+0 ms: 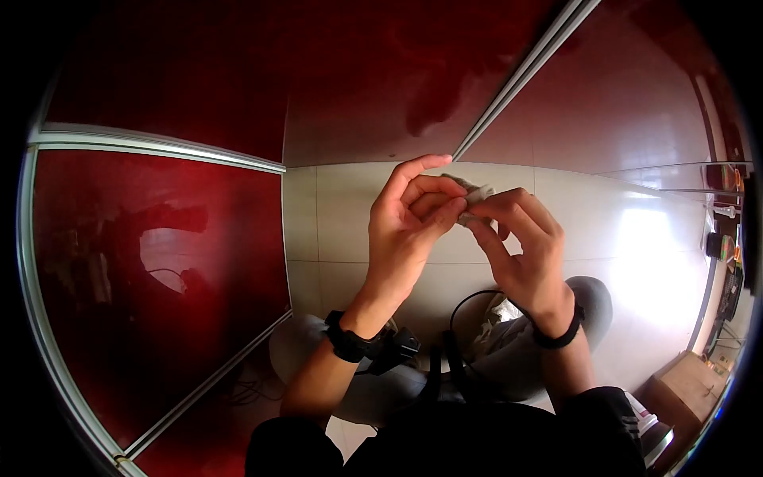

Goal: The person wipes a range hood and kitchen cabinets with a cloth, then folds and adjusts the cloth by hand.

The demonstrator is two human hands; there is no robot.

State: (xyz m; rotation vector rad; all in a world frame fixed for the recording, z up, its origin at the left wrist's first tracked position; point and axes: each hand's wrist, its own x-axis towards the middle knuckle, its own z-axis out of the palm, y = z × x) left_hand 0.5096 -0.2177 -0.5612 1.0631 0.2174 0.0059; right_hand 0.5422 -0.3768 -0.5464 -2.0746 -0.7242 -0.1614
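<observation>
A small, crumpled grey-beige piece of cloth (pixel 479 193) is held up between my two hands, above the floor. My left hand (pixel 409 219) pinches its left side between thumb and fingers, with the index finger raised apart. On the other side, my right hand (pixel 526 238) grips the cloth with thumb and fingertips. Much of the cloth is hidden by the fingers, so its exact kind does not show. A black band is on each wrist.
Glossy red panels (pixel 159 278) with metal edging stand at the left and ahead. Pale tiles (pixel 358 215) cover the floor. Below my hands are my bent legs, a black cable (pixel 455 310) and a whitish bundle (pixel 501 314). A brown box (pixel 687 385) sits at the lower right.
</observation>
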